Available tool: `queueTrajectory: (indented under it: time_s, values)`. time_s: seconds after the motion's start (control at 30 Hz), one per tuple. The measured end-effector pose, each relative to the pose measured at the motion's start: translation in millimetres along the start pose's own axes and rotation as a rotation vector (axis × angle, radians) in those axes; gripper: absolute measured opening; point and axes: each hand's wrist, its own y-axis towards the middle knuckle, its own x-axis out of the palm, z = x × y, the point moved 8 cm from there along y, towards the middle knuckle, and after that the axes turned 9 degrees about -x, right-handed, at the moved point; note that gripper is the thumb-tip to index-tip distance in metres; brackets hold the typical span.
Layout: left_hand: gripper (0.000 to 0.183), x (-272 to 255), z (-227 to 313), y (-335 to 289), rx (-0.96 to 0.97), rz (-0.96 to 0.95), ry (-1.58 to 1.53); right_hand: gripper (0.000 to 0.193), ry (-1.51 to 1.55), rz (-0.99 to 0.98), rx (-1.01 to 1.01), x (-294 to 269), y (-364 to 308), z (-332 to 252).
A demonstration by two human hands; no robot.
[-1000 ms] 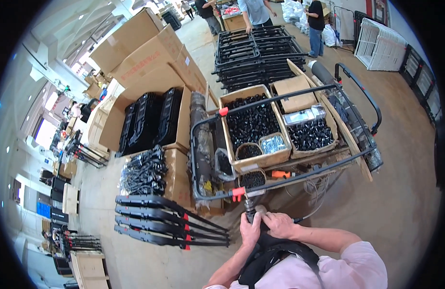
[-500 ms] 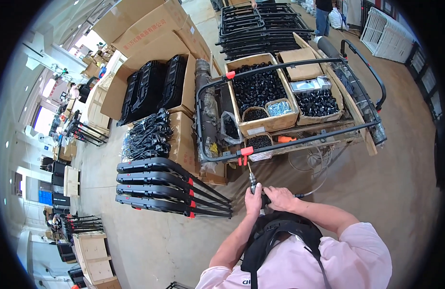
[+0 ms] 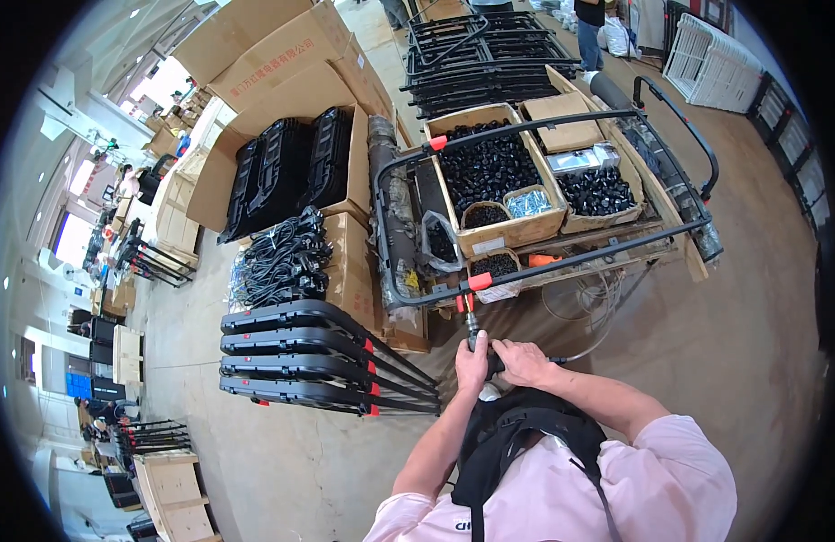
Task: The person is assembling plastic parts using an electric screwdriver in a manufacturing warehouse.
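Observation:
Both hands grip a black power screwdriver (image 3: 477, 338) held upright, its bit pointing up at a red clip (image 3: 477, 282) on a black tubular frame (image 3: 562, 260). My left hand (image 3: 471, 363) wraps the tool's body from the left. My right hand (image 3: 520, 361) closes on it from the right. The frame lies across a wooden bench, over cardboard boxes of small black parts (image 3: 486, 168). A thin hose or cable (image 3: 591, 336) runs off the tool toward the right.
Finished black folded frames (image 3: 320, 357) lie stacked on the floor at the left. Bundles of black cable (image 3: 282, 260) and black cases (image 3: 282, 167) sit on and in cardboard cartons. More black frames (image 3: 490, 54) are piled at the back, where other people stand.
The view has shifted slightly, with bench and frame now a little lower and closer. Both hands remain on the screwdriver under the red clip.

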Motion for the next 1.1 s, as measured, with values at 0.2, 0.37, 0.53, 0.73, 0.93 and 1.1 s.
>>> queueTrajectory:
  time_s: [0.2, 0.37, 0.53, 0.73, 0.93, 1.1]
  values:
    - [0.058, 0.6, 6.5, 3.4, -0.006, 0.025, 0.065, 0.067, 0.002, -0.026, 0.037, -1.4, 4.5, 3.9]
    - [0.052, -1.8, 7.4, 10.4, -0.028, 0.036, 0.113, 0.066, 0.007, -0.010, 0.036, -6.5, 8.7, 1.6]
    - [0.052, 1.4, 9.6, 14.6, -0.025, 0.033, 0.148, 0.067, 0.002, -0.018, 0.057, -5.6, 9.9, 6.2]
    - [0.060, 2.5, 7.9, 22.1, -0.046, 0.013, 0.119, 0.078, 0.023, -0.053, 0.092, -10.7, 16.3, 5.6]
    - [0.060, 1.2, 18.2, 18.4, -0.054, 0.041, 0.172, 0.052, -0.051, 0.008, -0.060, -7.8, 17.9, -0.6]
    - [0.062, 2.7, 22.1, 8.8, -0.049, 0.011, 0.134, 0.045, -0.028, 0.023, -0.040, -3.0, 14.1, -0.8]
